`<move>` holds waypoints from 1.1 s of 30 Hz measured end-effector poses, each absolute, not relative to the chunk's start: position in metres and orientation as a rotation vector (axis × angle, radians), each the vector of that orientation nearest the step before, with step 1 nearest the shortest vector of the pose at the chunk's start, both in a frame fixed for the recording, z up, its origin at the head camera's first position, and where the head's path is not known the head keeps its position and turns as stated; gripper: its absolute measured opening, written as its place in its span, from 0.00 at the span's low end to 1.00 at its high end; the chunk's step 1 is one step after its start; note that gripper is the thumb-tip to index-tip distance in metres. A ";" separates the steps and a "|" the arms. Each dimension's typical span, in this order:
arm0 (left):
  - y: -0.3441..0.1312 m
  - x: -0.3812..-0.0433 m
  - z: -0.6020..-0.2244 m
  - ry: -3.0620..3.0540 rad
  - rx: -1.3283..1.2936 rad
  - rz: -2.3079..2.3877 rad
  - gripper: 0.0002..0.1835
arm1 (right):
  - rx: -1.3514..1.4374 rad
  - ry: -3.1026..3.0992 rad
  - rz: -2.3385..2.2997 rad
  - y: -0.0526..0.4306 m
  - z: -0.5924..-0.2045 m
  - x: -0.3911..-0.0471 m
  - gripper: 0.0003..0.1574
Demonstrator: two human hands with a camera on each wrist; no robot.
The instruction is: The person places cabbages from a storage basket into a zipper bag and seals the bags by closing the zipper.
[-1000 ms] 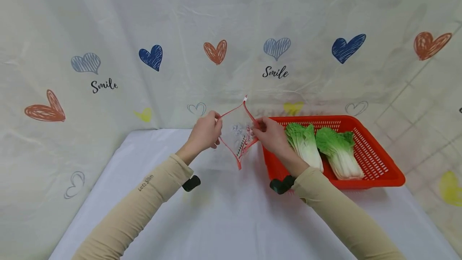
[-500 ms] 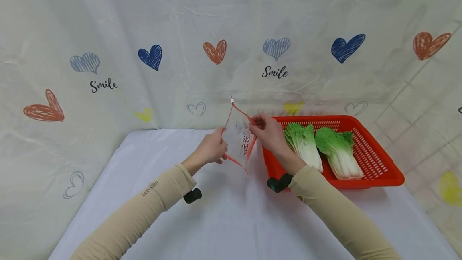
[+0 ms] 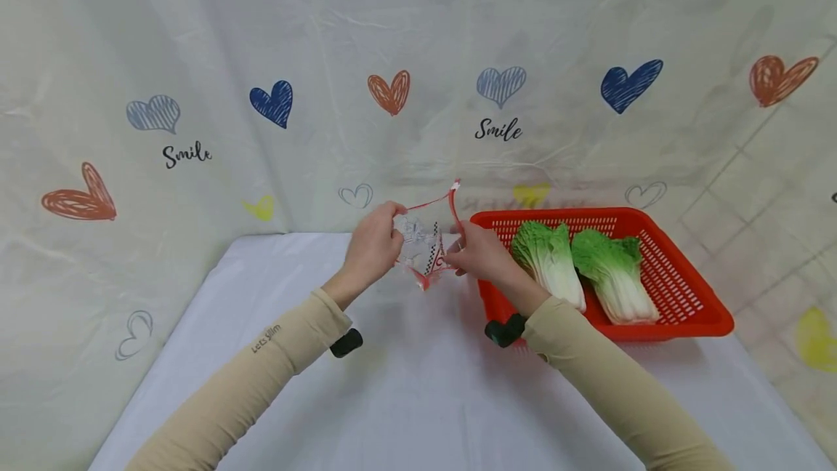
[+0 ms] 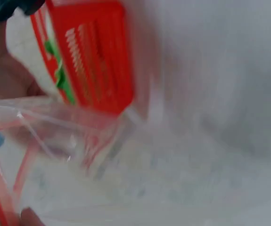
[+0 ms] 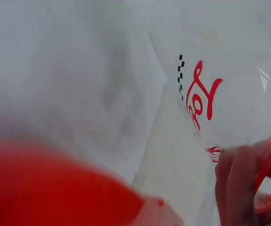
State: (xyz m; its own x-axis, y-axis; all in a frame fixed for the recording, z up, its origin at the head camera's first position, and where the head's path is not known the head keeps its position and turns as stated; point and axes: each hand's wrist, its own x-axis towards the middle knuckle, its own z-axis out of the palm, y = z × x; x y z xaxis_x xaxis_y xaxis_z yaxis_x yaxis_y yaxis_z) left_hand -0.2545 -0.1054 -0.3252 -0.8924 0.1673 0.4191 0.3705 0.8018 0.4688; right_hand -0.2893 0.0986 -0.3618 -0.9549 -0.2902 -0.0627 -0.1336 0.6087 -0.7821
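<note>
Between the hands, above the table, is a clear zip bag [image 3: 415,235] with red edging along its spread mouth and red and black print on its side. My left hand [image 3: 373,244] pinches the left edge of the mouth; in the left wrist view its fingertips [image 4: 29,217] press on the red strip. The right hand [image 3: 482,251] grips the opposite edge, and in the right wrist view its fingers [image 5: 241,183] are curled at the red strip. Printed red lettering shows on the clear film [image 5: 248,103] there. Nothing but crumpled film is visible inside the bag.
A red plastic basket [image 3: 696,296] stands on the right of the white-covered table [image 3: 405,398], close by the right forearm. Two napa cabbages lie in it, a left one [image 3: 552,267] and a right one [image 3: 615,282]. Behind hangs a heart-printed sheet [image 3: 431,27].
Over the last second the bag's mouth tilts and twists between the hands. The left hand dips, then rises again; the right hand ends slightly lower. Both keep hold of the bag.
</note>
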 end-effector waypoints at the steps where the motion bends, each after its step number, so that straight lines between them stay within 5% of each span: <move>1: -0.107 -0.253 -0.319 -2.627 -0.375 -0.729 0.21 | -0.356 2.700 -1.227 0.100 -0.362 -0.290 0.33; 8: -0.110 -0.247 -0.290 -2.628 -0.327 -0.555 0.21 | -0.341 2.745 -1.160 0.106 -0.353 -0.295 0.30; 31: -0.125 -0.257 -0.290 -2.627 -0.301 -0.468 0.16 | -0.368 2.734 -1.152 0.134 -0.330 -0.306 0.29; 33: -0.125 -0.257 -0.290 -2.634 -0.316 -0.477 0.16 | -0.411 2.720 -1.163 0.136 -0.331 -0.305 0.22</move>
